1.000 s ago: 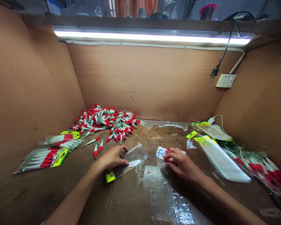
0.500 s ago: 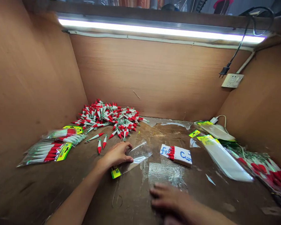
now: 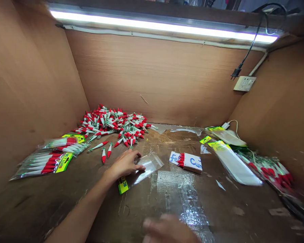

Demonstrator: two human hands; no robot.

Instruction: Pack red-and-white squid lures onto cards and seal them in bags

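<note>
My left hand (image 3: 125,163) lies on a clear plastic bag (image 3: 144,168) with a yellow-green label, flat on the brown table (image 3: 147,206). Its fingers are curled against the bag's edge. My right hand (image 3: 167,229) is a blur at the bottom edge, near me, with nothing visible in it. A small white card (image 3: 191,162) with blue writing lies right of the bag, with a few red-tipped lures resting against its left end. A big pile of red, white and green lures (image 3: 114,125) sits at the back left.
Filled lure packs (image 3: 48,158) lie at the left. Empty labelled bags (image 3: 230,158) and more lures (image 3: 271,170) lie along the right wall. Board walls close in three sides. A wall socket (image 3: 244,83) with a hanging plug and a strip light (image 3: 162,27) are above.
My right hand let go of the lures at the white card and drew back toward me to the bottom edge. My left hand stayed on the clear bag.
</note>
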